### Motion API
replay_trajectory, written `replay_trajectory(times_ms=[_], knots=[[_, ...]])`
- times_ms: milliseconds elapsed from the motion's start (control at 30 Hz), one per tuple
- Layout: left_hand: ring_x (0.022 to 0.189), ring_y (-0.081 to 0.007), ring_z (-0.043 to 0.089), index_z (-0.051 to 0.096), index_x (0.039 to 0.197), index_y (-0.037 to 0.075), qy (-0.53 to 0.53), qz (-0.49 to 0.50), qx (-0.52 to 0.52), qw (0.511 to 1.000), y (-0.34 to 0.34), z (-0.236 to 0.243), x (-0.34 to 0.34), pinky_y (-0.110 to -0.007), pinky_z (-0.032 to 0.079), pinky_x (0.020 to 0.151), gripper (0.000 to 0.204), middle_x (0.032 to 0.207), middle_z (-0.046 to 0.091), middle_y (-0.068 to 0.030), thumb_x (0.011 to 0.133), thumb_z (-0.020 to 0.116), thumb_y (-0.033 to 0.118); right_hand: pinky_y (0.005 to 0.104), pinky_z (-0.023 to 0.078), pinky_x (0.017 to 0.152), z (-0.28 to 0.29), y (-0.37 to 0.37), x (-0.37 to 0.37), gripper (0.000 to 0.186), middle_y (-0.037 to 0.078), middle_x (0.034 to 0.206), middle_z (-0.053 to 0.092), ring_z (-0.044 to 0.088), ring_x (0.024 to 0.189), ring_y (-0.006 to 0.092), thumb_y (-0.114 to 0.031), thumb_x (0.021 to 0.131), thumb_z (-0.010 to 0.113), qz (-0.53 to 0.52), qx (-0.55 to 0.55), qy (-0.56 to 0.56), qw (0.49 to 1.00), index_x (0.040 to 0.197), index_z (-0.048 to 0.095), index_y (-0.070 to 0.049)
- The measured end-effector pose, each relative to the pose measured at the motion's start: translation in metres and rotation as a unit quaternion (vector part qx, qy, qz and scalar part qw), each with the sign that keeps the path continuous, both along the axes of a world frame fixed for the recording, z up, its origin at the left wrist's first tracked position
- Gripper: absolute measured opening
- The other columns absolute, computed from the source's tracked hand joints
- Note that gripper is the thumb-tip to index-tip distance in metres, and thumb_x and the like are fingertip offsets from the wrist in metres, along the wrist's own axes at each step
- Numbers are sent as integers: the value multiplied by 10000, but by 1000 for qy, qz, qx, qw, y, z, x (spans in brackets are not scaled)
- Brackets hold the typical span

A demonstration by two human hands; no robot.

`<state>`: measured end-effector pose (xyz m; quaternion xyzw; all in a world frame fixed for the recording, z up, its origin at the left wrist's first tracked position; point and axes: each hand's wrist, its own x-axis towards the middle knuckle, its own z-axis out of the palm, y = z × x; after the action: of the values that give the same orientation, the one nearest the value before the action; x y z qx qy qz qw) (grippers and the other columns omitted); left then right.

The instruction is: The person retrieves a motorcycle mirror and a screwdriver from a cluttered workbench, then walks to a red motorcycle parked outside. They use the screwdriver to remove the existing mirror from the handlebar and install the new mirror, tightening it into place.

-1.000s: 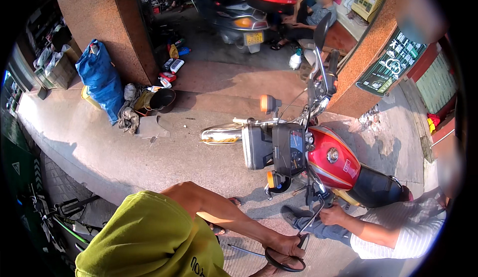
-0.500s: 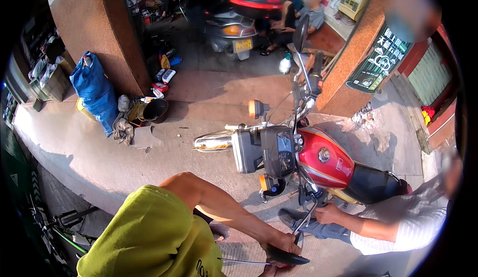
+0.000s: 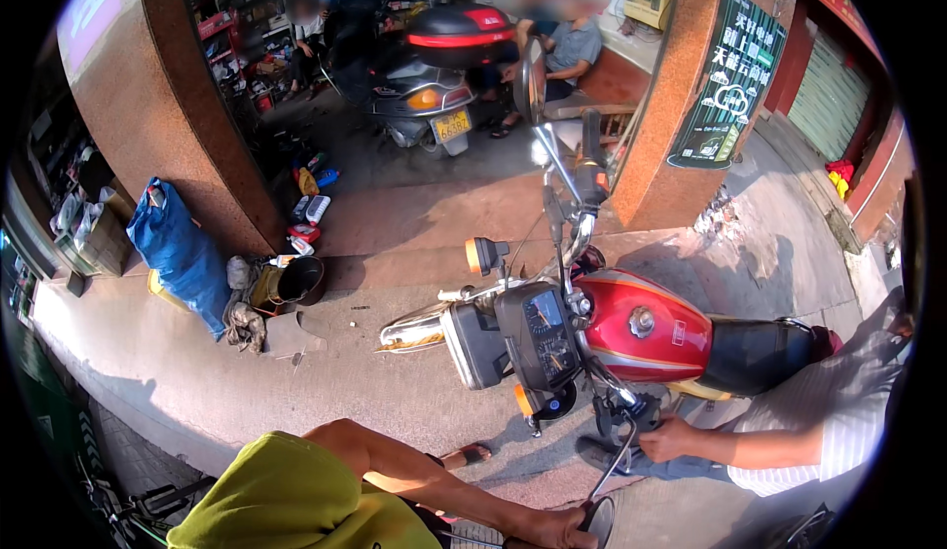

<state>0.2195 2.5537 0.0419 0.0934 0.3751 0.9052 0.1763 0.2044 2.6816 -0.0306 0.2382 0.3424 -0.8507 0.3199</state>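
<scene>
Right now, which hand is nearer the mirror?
Left: the left hand holds the mirror. The right hand is out of view; another person's hand is on the grip.

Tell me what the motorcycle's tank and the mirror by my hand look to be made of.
The tank looks like glossy red painted metal, with bright highlights and a metal cap. The mirror, held by the left hand, seems a dark plastic shell on a thin metal stem; its glass is hard to see.

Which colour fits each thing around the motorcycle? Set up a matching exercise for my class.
Things:
1. fuel tank
2. large sack
3. seat
4. sleeve by the mirror

Colours:
a. black
b. yellow-green
c. red
d. blue

Pairs: 1-c, 2-d, 3-a, 4-b
</scene>
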Motion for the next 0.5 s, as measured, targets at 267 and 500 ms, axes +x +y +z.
replay_trajectory(times_ms=[267, 500], knots=[[750, -155, 572, 578, 936, 5, 28, 51, -35, 998, -4, 19, 8, -307, 479, 667, 218, 816, 615, -62, 898, 594, 219, 340, 528, 639, -8, -5, 4, 341, 114, 961, 602, 623, 698, 187, -218, 875, 583, 34, 100, 3, 994, 1132, 510, -7], [768, -139, 577, 585, 938, 16, 5, 43, -26, 999, -3, 12, 9, -289, 479, 682, 231, 819, 620, -46, 891, 614, 241, 337, 523, 620, -13, -2, 6, 320, 116, 927, 610, 626, 689, 196, -208, 859, 604, 69, 149, 8, 986, 1095, 530, -5]])
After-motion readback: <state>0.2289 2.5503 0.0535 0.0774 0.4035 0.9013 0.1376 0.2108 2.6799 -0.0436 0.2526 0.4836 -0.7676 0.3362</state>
